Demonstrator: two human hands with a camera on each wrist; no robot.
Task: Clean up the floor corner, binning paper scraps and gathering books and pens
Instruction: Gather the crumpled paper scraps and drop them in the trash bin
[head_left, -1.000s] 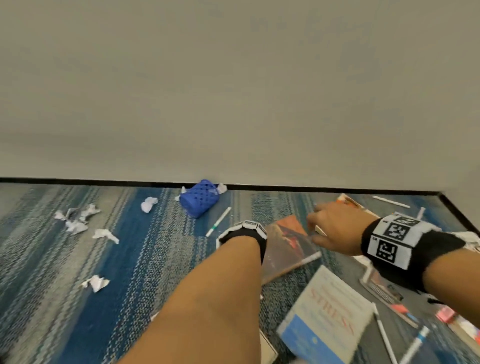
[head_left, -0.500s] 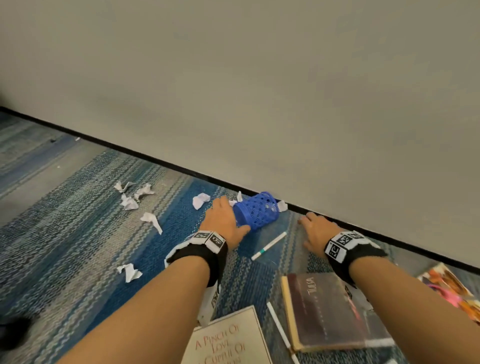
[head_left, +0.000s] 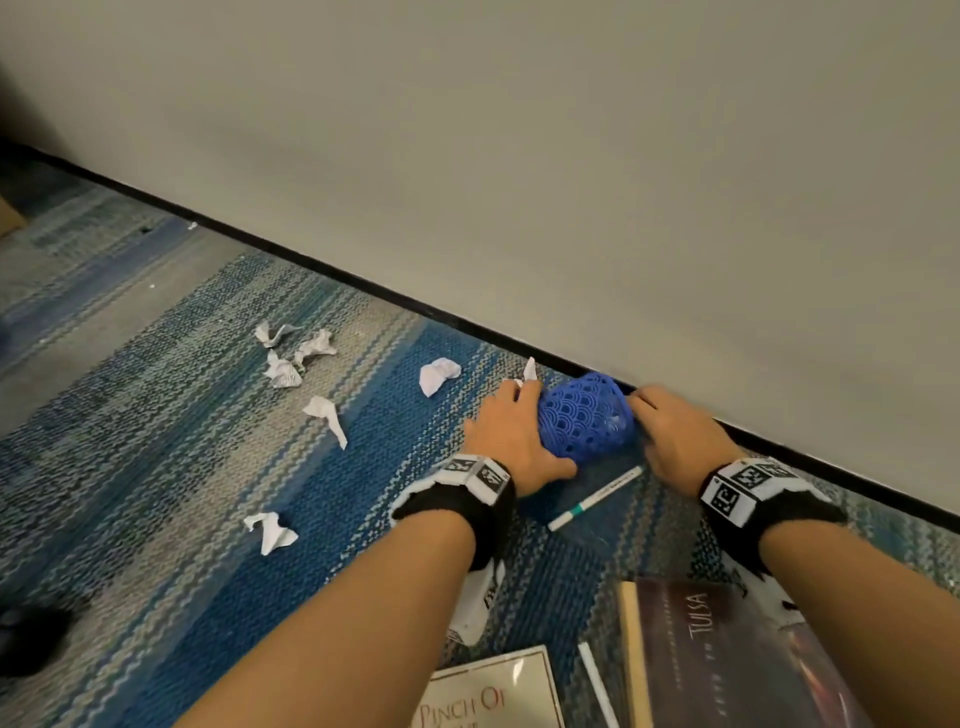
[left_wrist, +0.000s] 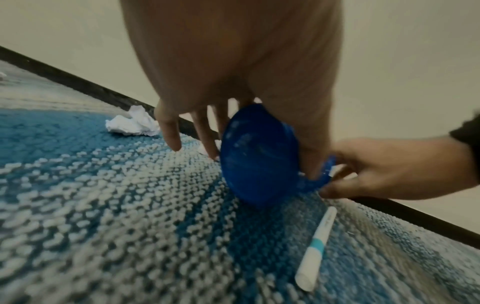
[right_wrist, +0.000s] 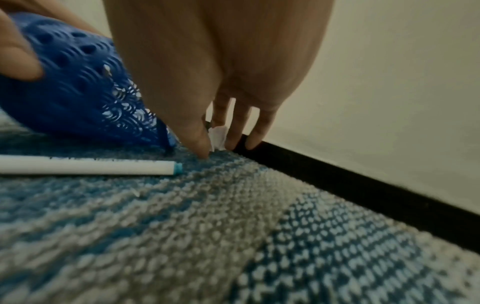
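Observation:
A blue mesh basket (head_left: 587, 421) lies on its side on the carpet against the baseboard. My left hand (head_left: 511, 431) grips its closed end, thumb under it, fingers behind; the left wrist view shows the basket's base (left_wrist: 259, 154). My right hand (head_left: 670, 431) is at the basket's mouth and pinches a small white paper scrap (right_wrist: 218, 135) between thumb and finger, down on the carpet. A white pen with a teal band (head_left: 595, 499) lies just in front of the basket. Crumpled paper scraps (head_left: 439, 375) (head_left: 324, 418) (head_left: 270, 532) are scattered to the left.
Two books lie near me, a cream one (head_left: 493, 691) and a dark one marked TULSA (head_left: 727, 665), with a second white pen (head_left: 597, 686) between them. The wall's black baseboard (head_left: 363, 283) runs diagonally behind. More scraps (head_left: 283, 366) sit further left.
Both hands left the books and went to the basket by the wall. Since half a second ago the right hand slid left from the bare carpet to the basket's mouth.

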